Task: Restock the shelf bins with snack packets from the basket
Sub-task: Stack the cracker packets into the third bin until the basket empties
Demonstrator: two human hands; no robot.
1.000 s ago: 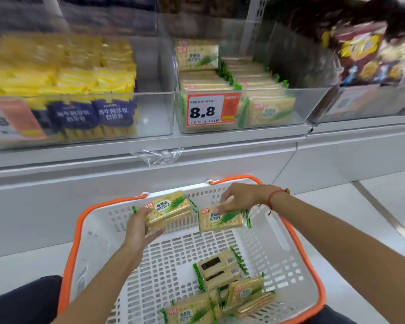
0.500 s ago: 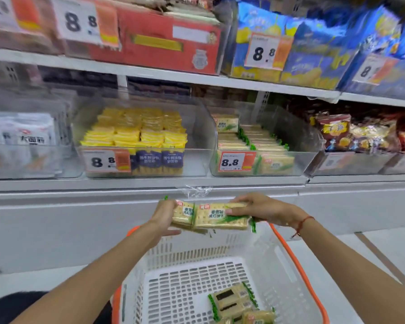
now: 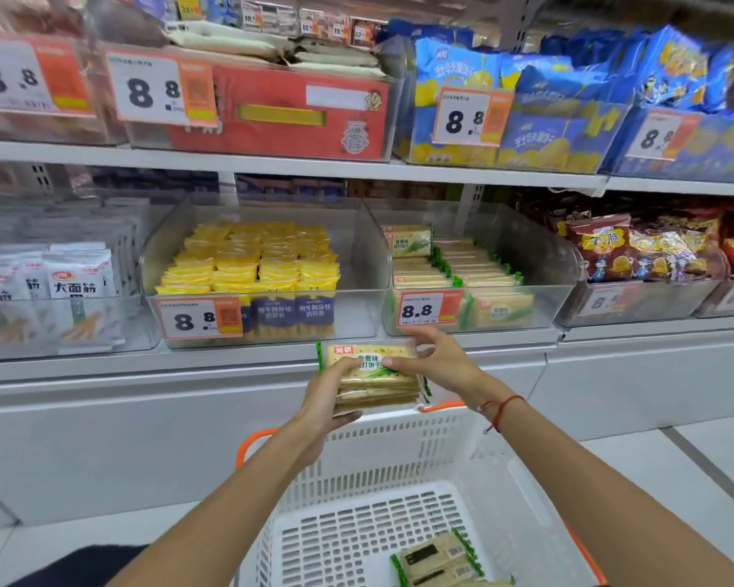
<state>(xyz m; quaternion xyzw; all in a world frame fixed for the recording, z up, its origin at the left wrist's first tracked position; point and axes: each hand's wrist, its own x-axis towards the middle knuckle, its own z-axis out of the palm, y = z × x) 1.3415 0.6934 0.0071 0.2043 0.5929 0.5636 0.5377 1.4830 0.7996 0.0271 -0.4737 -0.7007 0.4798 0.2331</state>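
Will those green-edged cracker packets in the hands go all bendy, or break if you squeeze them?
Probably stiff, not bendy: the stacked green-edged cracker packets keep flat, square edges between the left hand and right hand. Likely light, since fingers alone hold them up. The crackers inside would probably crack if squeezed hard. The shiny wrappers may let the packets slide over each other.

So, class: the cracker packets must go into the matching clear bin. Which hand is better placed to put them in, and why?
Probably the right hand: it is on the stack of cracker packets directly under the cracker bin. The left hand supports the stack lower and further left.
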